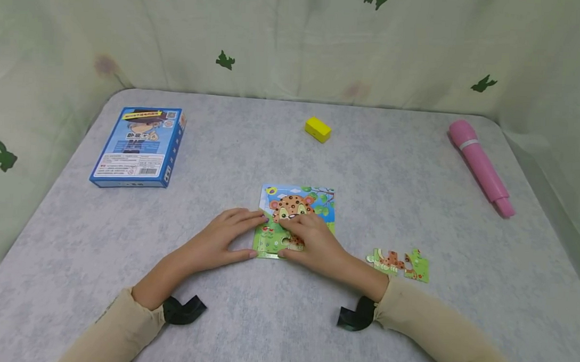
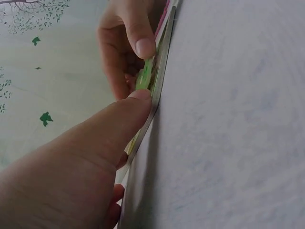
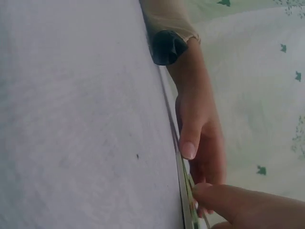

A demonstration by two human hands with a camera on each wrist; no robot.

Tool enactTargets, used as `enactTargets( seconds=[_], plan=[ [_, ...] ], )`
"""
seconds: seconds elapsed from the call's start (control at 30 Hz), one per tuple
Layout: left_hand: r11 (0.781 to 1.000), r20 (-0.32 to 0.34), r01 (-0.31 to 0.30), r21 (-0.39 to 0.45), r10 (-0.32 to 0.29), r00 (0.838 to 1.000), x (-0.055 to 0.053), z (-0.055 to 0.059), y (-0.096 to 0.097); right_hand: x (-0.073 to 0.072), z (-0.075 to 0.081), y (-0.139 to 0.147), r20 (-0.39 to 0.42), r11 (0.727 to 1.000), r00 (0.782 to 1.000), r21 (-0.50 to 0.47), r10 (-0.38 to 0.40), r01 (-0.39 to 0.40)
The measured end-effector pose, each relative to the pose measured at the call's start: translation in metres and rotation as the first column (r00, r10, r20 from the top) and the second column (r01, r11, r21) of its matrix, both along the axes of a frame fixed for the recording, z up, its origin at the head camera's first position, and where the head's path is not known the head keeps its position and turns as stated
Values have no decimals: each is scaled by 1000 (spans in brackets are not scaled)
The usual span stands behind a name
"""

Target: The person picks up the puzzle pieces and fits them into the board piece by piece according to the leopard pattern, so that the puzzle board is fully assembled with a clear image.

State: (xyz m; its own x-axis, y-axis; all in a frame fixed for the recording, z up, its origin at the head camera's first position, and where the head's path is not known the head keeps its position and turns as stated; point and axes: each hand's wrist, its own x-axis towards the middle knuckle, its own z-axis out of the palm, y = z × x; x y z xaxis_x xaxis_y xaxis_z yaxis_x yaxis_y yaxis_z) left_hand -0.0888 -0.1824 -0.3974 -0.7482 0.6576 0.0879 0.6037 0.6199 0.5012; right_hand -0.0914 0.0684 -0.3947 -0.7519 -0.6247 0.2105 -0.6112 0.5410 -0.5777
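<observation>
A square jigsaw puzzle [image 1: 296, 191] with a cartoon leopard lies in its tray at the middle of the table. My left hand [image 1: 230, 235] touches the puzzle's left side, its fingers fairly straight and its thumb at the lower left corner. Over the lower right part, my right hand [image 1: 318, 243] pinches a green puzzle piece [image 2: 144, 76] between thumb and fingers. That piece is slightly raised in the left wrist view, and the left thumb [image 2: 140, 95] meets its near end. The right hand hides much of the puzzle's lower right. Two loose puzzle pieces, one a leopard-and-green piece [image 1: 417, 266], lie to the right.
A blue box [image 1: 137, 146] lies at the back left. Behind the puzzle is a small yellow block [image 1: 318, 129]. A pink wand-like object [image 1: 481, 167] lies at the far right. Pale curtain fabric [image 1: 285, 37] hangs behind the table.
</observation>
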Motion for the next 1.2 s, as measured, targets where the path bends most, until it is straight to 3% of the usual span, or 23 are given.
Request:
enactTargets(
  seconds=[0.4, 0.8, 1.0, 1.2],
  plan=[
    [995, -42, 97, 24, -96, 995, 0, 0, -3, -4, -2, -9, -26, 993, 1000, 115, -9, 12],
    [996, 3, 83, 19, -83, 997, 2, 3, -2, -6, 6, -9, -47, 980, 999, 200, 2, 7],
    [997, 3, 74, 13, -74, 997, 2, 3, -2, -7, 7, 1, 86, 981, 994, 178, 61, -75],
    [998, -3, 62, 19, -62, 998, 1, 2, -1, -7, 11, 19, 309, 995, 948, -83, 79, -56]
  ],
)
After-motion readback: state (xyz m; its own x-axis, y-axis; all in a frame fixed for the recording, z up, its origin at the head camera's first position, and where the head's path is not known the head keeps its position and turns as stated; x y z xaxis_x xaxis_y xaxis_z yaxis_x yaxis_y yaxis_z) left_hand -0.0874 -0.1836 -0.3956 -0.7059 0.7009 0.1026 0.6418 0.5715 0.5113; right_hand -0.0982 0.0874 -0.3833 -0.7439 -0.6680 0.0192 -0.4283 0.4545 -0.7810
